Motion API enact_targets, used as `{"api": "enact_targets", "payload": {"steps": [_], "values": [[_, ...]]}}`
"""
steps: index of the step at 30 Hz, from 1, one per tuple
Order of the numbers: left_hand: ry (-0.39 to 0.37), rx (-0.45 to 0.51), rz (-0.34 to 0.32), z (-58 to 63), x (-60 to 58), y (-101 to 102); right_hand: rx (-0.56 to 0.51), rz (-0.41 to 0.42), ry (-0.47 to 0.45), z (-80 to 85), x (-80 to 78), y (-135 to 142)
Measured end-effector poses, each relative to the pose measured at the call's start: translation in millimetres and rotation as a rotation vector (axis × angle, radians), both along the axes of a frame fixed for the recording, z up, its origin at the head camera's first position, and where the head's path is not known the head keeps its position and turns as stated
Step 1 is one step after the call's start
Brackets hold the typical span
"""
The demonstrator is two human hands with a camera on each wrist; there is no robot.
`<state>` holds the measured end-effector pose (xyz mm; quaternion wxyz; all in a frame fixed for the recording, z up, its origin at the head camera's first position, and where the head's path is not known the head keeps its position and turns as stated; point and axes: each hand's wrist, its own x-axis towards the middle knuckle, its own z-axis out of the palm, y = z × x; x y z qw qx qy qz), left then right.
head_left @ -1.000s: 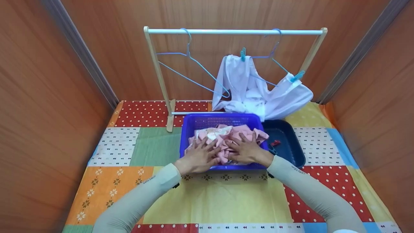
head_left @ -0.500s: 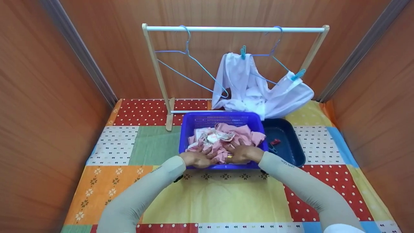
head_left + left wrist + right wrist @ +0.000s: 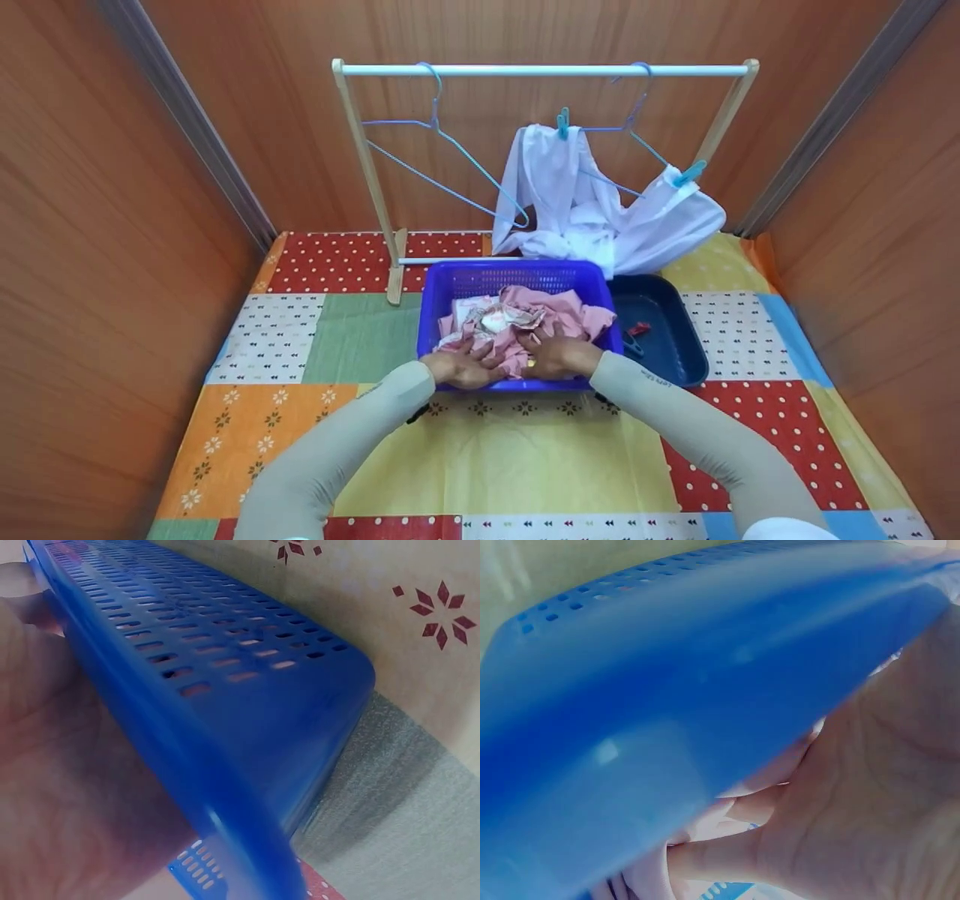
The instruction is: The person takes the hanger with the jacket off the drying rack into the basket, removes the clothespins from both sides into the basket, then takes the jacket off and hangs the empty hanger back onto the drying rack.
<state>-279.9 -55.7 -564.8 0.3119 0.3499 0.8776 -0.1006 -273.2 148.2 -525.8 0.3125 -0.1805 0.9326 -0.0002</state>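
A blue-purple plastic basket (image 3: 517, 279) with slotted walls holds a heap of crumpled pink clothes (image 3: 559, 304). Among the pink lies a white printed cloth (image 3: 495, 321). Reaching over the near rim, my left hand (image 3: 466, 369) rests with spread fingers on the left front of the heap. My right hand (image 3: 559, 355) lies on the clothes at the right front, its fingertips partly hidden in the folds. In the left wrist view, the palm sits right behind the basket rim (image 3: 187, 757). The right wrist view shows fingers (image 3: 720, 855) stretched into the cloth.
Behind the basket stands a rack (image 3: 487, 70) with a bare hanger (image 3: 435, 124) at left. A white garment (image 3: 570, 202) hangs at right from another hanger, held by teal clothespins (image 3: 563, 124). A dark tray (image 3: 667, 330) with red and teal clothespins stands beside the basket.
Both hands have slid back toward the basket's near rim, and more of the white printed cloth shows. Over the last half second the hands have barely moved.
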Motion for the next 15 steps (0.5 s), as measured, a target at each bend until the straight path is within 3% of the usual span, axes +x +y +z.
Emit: {"api": "enact_targets", "payload": {"steps": [2,5,9,15], "values": [[-0.081,0.135,0.124,18.8,9.3,-2,-0.02,0.008,0.006,2.4,0.7,3],[-0.097,0.247,0.188,41.2,19.2,-5,-0.058,0.01,0.018,7.6,0.8,8],[-0.1,0.372,0.276,54.5,24.7,-12,-0.107,0.036,0.045,16.3,2.1,14],[-0.061,0.463,0.321,71.7,29.3,-21,-0.207,0.064,0.11,31.8,8.2,25]]}}
